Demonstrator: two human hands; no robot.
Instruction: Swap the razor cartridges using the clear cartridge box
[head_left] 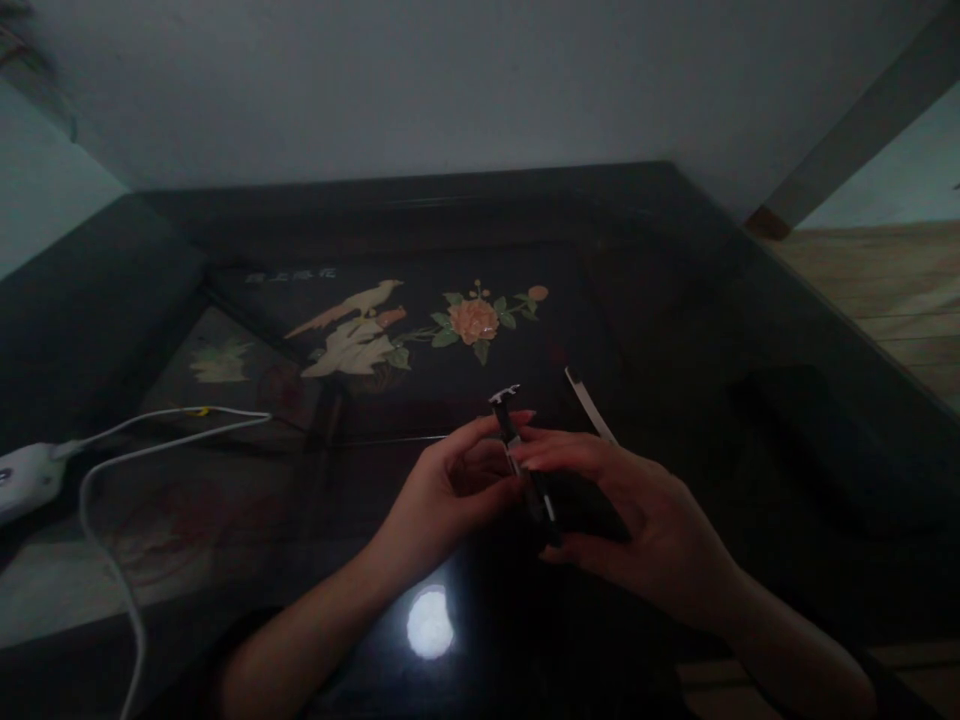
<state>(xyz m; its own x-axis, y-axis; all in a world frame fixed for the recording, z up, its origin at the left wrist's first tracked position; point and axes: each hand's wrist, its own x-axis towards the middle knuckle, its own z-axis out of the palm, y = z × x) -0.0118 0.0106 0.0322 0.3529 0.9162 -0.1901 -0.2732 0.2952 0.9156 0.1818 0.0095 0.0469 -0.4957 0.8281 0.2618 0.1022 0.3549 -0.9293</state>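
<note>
Between my two hands, above the dark table, is a slim black and silver razor (513,432) with a T-shaped head at its far end. My left hand (457,480) is closed on it from the left, thumb and fingers at the middle of the handle. From the right, my right hand (637,510) pinches it as well, with the thumb near its lower end and the fingers higher up. A thin pale stick-like thing (591,403) with a dark tip lies on the table just beyond my right hand, which partly hides it.
A white plug-like block (30,482) with a white cable (109,555) lies on the left. The glossy dark table (637,300) bears a bird-and-flower picture (474,320). A dark, blurry object (810,440) sits at the right. A pale wall (412,90) stands behind.
</note>
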